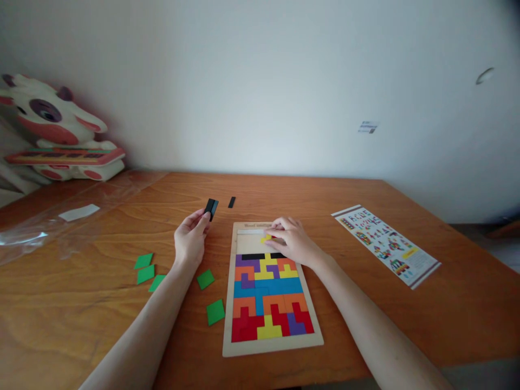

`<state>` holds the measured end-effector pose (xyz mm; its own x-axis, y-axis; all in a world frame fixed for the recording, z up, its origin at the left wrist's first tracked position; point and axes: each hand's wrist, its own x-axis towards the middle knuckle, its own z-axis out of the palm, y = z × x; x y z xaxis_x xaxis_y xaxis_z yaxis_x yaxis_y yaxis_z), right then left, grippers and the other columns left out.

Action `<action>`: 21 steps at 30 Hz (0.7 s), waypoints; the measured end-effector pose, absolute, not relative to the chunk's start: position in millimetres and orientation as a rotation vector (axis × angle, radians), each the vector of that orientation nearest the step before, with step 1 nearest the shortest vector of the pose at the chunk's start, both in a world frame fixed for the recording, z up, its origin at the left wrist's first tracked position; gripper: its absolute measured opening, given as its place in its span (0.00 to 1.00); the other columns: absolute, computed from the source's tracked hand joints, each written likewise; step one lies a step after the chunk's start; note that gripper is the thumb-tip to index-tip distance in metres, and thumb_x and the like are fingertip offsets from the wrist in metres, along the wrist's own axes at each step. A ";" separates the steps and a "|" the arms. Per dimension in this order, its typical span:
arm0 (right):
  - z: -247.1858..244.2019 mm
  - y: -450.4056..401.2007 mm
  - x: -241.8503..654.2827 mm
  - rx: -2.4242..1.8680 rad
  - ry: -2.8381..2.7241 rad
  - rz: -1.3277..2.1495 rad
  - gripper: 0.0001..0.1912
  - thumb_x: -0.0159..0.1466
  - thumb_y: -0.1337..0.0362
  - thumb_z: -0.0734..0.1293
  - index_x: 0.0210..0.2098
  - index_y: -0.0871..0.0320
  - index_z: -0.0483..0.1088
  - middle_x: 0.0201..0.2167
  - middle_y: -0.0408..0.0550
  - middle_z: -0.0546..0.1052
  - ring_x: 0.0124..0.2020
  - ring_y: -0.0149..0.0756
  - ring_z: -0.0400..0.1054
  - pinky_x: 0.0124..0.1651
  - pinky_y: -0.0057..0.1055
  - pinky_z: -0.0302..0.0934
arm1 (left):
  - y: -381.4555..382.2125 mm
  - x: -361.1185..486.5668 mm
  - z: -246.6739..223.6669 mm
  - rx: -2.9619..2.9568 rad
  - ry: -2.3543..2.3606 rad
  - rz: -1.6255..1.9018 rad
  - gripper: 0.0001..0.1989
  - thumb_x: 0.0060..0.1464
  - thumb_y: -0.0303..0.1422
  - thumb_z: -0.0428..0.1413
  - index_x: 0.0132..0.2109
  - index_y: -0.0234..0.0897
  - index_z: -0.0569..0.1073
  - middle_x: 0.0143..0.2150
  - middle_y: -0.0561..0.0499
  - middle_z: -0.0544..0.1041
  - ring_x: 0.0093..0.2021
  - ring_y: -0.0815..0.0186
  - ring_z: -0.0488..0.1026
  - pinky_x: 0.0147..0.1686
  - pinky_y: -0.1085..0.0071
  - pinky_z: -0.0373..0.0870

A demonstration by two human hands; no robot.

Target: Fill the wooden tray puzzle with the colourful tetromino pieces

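Observation:
A wooden puzzle board [227, 325] lies on the table, its lower part filled with red, yellow, purple, orange, blue and black pieces. Bare wood shows near its top. Two black pieces [211, 206] are pinched in my left hand [190, 236], raised beyond the board's upper left corner. My right hand [293, 241] is over the board's upper right, its thumb and fingers around a small yellow piece [265, 238]. One black piece [232, 202] lies behind the board. Green squares [215, 312] lie left of the board, some near my left forearm.
A printed pattern sheet [385, 246] lies on the right of the wooden table [309, 200]. Clear plastic wrapping [101, 203] with a white paper [79, 212] is at the left. A cow-shaped toy keyboard [67, 132] stands at the back left, near the wall.

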<state>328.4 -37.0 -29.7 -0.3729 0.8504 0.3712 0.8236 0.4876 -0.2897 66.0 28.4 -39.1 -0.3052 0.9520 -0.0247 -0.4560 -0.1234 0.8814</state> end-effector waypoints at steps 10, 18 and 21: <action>-30.0 -38.1 335.6 -1.318 -2.212 0.131 0.13 0.64 0.57 0.67 0.49 0.48 0.73 0.46 0.49 0.71 0.49 0.42 0.67 0.55 0.43 0.61 | 26.5 66.1 -37.5 0.719 1.025 1.641 0.22 0.31 0.34 0.71 0.38 0.34 0.78 0.32 0.54 0.76 0.25 0.77 0.67 0.27 0.78 0.63; -24.0 -43.3 356.8 -1.324 -2.197 0.236 0.16 0.62 0.58 0.69 0.50 0.50 0.72 0.47 0.50 0.70 0.49 0.41 0.68 0.54 0.42 0.64 | 24.5 65.5 -39.0 0.765 1.030 1.588 0.23 0.32 0.35 0.71 0.39 0.34 0.78 0.32 0.54 0.76 0.26 0.77 0.68 0.27 0.79 0.63; -24.4 -44.2 365.0 -1.348 -2.192 0.263 0.16 0.62 0.59 0.69 0.50 0.50 0.71 0.47 0.49 0.70 0.50 0.41 0.68 0.55 0.43 0.63 | 23.2 66.7 -39.5 0.786 1.041 1.555 0.23 0.33 0.36 0.71 0.40 0.34 0.78 0.31 0.54 0.76 0.26 0.77 0.68 0.27 0.79 0.63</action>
